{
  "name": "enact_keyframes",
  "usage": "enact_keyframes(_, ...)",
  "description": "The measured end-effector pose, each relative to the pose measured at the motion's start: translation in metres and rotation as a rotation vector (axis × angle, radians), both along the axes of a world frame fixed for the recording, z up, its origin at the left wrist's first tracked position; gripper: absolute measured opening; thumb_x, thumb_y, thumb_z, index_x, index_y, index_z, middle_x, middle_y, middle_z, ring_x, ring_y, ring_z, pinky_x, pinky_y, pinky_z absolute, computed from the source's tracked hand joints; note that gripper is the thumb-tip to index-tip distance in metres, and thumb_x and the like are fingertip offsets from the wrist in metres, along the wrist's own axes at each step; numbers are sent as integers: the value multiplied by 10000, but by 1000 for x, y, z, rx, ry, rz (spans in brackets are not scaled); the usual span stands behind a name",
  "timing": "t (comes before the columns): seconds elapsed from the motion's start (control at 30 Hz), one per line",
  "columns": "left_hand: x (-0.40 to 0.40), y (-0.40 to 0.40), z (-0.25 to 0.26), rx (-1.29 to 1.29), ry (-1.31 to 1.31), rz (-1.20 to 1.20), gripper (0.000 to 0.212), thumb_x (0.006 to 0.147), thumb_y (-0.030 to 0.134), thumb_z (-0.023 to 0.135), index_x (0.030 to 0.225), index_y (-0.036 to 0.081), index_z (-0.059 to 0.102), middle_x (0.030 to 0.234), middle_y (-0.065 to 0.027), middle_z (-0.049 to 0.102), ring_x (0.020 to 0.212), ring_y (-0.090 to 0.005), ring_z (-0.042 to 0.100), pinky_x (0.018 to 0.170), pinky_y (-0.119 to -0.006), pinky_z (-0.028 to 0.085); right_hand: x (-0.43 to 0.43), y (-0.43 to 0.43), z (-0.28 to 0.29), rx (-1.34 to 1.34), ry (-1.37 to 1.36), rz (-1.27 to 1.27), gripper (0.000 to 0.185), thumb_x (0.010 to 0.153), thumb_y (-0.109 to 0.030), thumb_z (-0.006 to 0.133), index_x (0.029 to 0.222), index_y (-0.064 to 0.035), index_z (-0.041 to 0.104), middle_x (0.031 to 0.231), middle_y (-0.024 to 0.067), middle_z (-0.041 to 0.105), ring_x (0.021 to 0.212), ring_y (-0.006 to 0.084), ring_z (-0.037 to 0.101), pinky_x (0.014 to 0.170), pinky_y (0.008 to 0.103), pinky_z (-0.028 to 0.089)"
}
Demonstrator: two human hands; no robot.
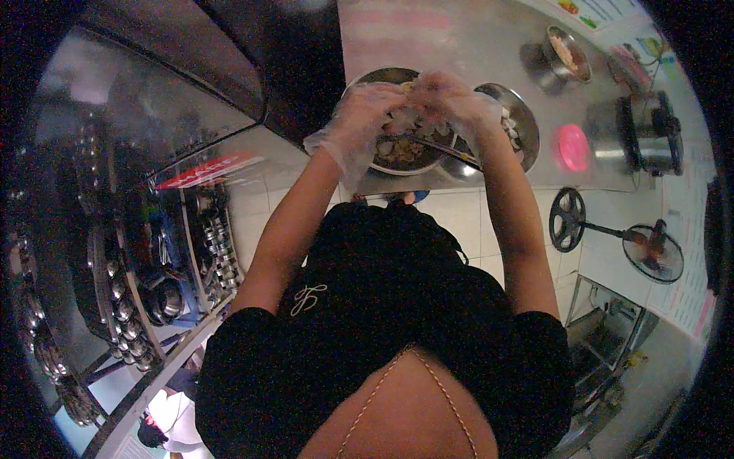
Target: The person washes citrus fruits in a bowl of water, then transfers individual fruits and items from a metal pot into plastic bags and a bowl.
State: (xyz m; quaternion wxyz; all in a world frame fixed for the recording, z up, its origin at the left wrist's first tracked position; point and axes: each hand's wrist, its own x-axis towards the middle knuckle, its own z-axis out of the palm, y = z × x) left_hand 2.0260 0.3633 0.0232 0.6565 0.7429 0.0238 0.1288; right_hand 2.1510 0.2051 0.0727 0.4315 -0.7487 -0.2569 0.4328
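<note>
Both of my hands wear clear plastic gloves and meet above a round metal bowl (401, 171). My left hand (373, 106) is over its left side, fingertips pointing inward. From the right, my right hand (456, 103) reaches in, its fingers close to the left ones. Blur and the gloves hide whether anything is between the fingers. Pale and brownish food pieces (401, 148) lie in the bowl. A thin long utensil (438, 148) crosses the bowl's right rim below my right hand. Partly behind my right wrist, a second metal bowl (530, 129) contains white pieces (508, 127).
On the metal counter (395, 34) are a bright pink round item (572, 147), a metal pot (580, 54) with pale food, and a black-handled cooking pot (654, 135). A pedestal fan (654, 252) stands right. Left are shelves of metalware (221, 252) and a person (178, 419) beyond.
</note>
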Motion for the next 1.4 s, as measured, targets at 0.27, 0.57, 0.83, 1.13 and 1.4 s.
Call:
enact_keyframes(0.27, -2, -20, 27, 103, 138, 138, 260, 829, 183, 559, 1002, 20, 663, 1005, -86, 659, 892, -157, 618, 763, -291, 499, -11, 11, -24, -37, -765, 93, 191, 804, -151, 615, 916, 3, 624, 844, 108, 650, 756, 175, 606, 640, 330, 494)
enact_keyframes(0.57, -9, -1, 18, -79, 155, 39, 235, 766, 185, 595, 877, 0, 687, 878, -75, 658, 779, -162, 613, 680, -304, 494, -24, 1, -14, 387, -245, -208, 164, 843, -150, 601, 924, -12, 636, 825, 52, 635, 717, 126, 574, 602, 278, 468)
enact_keyframes(0.83, -12, -5, 30, 20, 304, 73, 250, 735, 182, 632, 892, -7, 676, 852, -86, 640, 690, -152, 594, 595, -303, 490, -24, 13, -11, 160, -479, -87, 160, 835, -161, 624, 910, -23, 653, 764, 20, 622, 699, 90, 542, 578, 252, 445)
enact_keyframes(1.13, -10, -10, 35, 270, 252, 96, 229, 737, 192, 621, 909, 53, 679, 758, -106, 655, 720, -202, 621, 687, -352, 486, -27, 15, -5, 123, -734, 46, 177, 773, -188, 636, 872, -42, 654, 841, 177, 652, 770, 318, 626, 702, 394, 479)
enact_keyframes(1.4, -16, 8, 29, 494, -19, -1, 191, 758, 177, 592, 893, 69, 671, 927, -109, 665, 796, -240, 644, 677, -342, 497, -24, 7, -12, -121, -903, 87, 146, 808, -161, 560, 821, -37, 636, 812, 183, 637, 813, 355, 613, 724, 399, 481)
